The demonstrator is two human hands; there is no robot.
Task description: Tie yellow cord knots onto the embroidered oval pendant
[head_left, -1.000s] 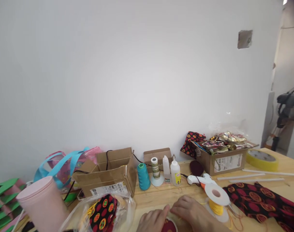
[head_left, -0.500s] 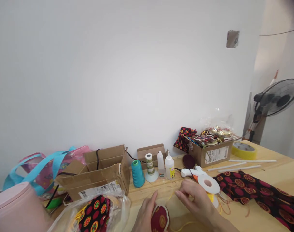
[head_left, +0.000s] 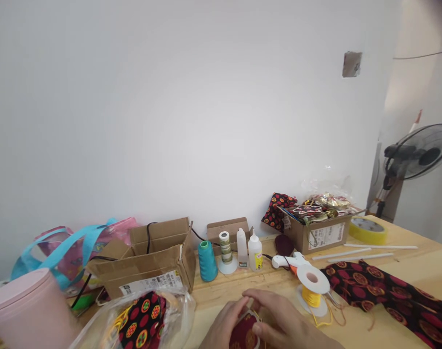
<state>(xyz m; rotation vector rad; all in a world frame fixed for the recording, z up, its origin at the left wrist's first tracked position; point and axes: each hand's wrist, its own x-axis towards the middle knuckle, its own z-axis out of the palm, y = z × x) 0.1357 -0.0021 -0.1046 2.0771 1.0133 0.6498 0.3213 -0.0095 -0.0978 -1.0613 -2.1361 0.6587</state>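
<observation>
At the bottom edge of the view my left hand (head_left: 223, 325) and my right hand (head_left: 279, 322) are together around a small dark red padded cloth piece (head_left: 243, 332) with gold print. The left fingers grip its left side. My right thumb and fingers press on its top and right edge, where a thin yellow cord (head_left: 256, 314) runs. A white spool of yellow cord (head_left: 311, 288) stands just right of my right hand.
A wooden table (head_left: 406, 291) carries an open cardboard box (head_left: 151, 264), a teal thread cone (head_left: 207, 261), glue bottles (head_left: 255, 253), a white glue gun (head_left: 290, 261), printed dark fabric (head_left: 381, 288), a box of ornaments (head_left: 321, 228), yellow tape (head_left: 368, 229), a pink container (head_left: 28, 308) and a plastic bag (head_left: 148, 315). A fan (head_left: 417, 155) stands at the right.
My hands closed in on the red piece: the right hand dropped from the lifted yellow cord onto its top edge. The view shifted slightly.
</observation>
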